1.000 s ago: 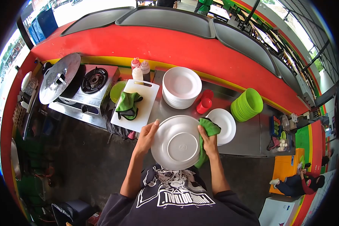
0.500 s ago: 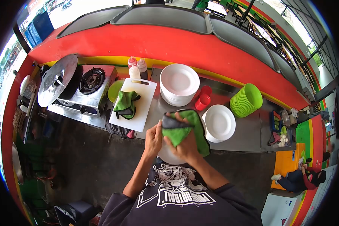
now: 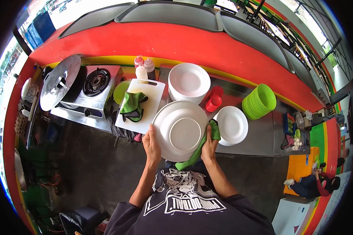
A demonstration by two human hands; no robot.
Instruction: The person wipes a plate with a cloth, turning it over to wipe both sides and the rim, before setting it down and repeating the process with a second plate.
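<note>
A white plate (image 3: 166,135) is held up in front of my chest, its round underside ring facing me. My left hand (image 3: 151,145) grips its left edge, thumb on the near face. At the right edge, my right hand (image 3: 209,148) clasps the rim through a green cloth (image 3: 193,159), which hangs below the plate. Beyond it stands a tall stack of white plates (image 3: 189,80); a shorter white stack (image 3: 231,125) sits to the right. A second green cloth (image 3: 133,106) lies bunched on the white cutting board (image 3: 155,94) to the left.
A gas stove (image 3: 91,94) with a large metal lid (image 3: 60,83) stands at left. Squeeze bottles (image 3: 141,73), red cups (image 3: 213,102) and stacked green bowls (image 3: 259,102) line the counter. Dark trays (image 3: 168,16) top the red wall. A person (image 3: 313,184) sits at far right.
The plate has been raised and turned so its underside faces me. My right hand has moved from wiping with the folded cloth to gripping the plate's right rim through it.
</note>
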